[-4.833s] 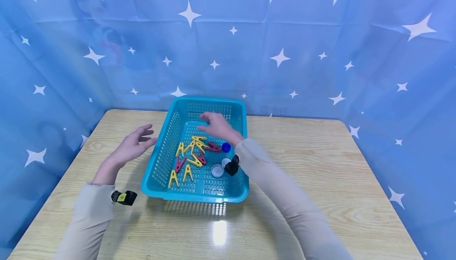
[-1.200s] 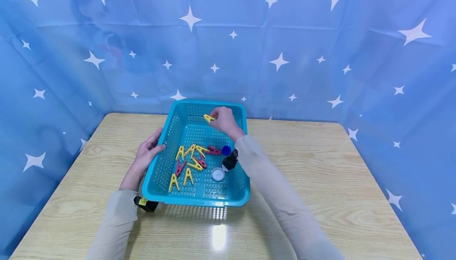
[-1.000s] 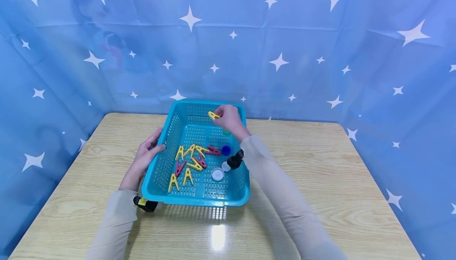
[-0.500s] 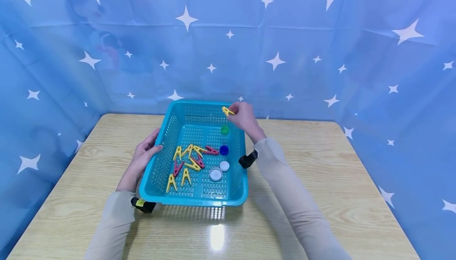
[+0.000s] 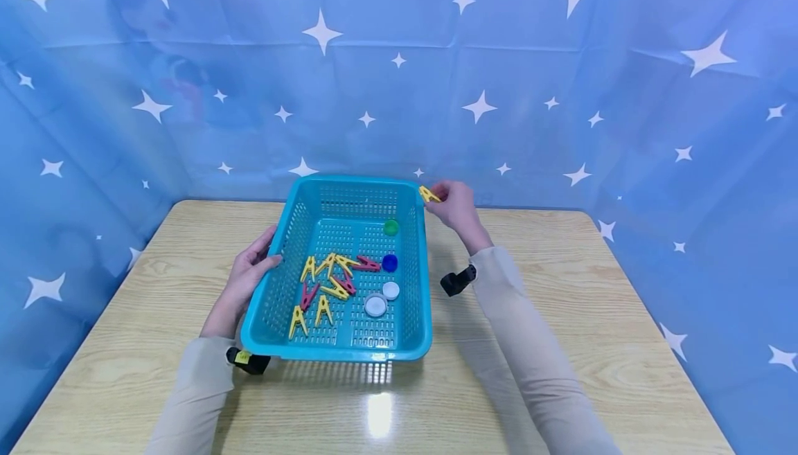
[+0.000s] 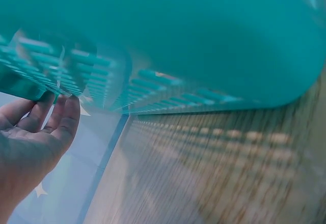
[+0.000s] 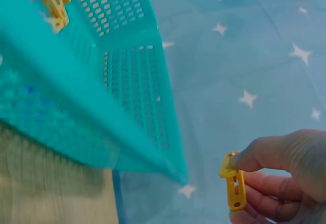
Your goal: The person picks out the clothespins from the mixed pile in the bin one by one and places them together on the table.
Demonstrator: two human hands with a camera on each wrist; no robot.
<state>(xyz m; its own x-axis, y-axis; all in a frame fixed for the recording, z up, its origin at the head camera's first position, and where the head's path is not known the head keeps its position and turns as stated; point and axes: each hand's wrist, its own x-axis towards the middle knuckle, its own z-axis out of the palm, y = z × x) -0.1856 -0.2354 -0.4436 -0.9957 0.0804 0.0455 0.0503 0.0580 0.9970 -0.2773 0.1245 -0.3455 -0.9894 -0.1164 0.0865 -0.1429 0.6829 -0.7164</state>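
Observation:
A teal plastic basket (image 5: 419, 282) stands on the wooden table and holds several yellow and red clothespins (image 5: 324, 278) and a few bottle caps (image 5: 383, 289). My left hand (image 5: 249, 275) grips the basket's left wall (image 6: 56, 66), thumb over the rim. My right hand (image 5: 455, 204) pinches a yellow clothespin (image 5: 429, 195) just outside the basket's far right corner. In the right wrist view that yellow clothespin (image 7: 233, 183) sits between thumb and fingers, apart from the basket's corner (image 7: 168, 168).
The wooden table (image 5: 561, 302) runs out to the right and front of the basket. Blue star-printed cloth (image 5: 499, 95) closes in the back and both sides. A green cap (image 5: 391, 227), a blue cap (image 5: 389, 262) and white caps lie in the basket's right half.
My right hand has carried the yellow clothespin rightward, from over the basket's far end to just past its far right corner. The left hand stays on the left wall.

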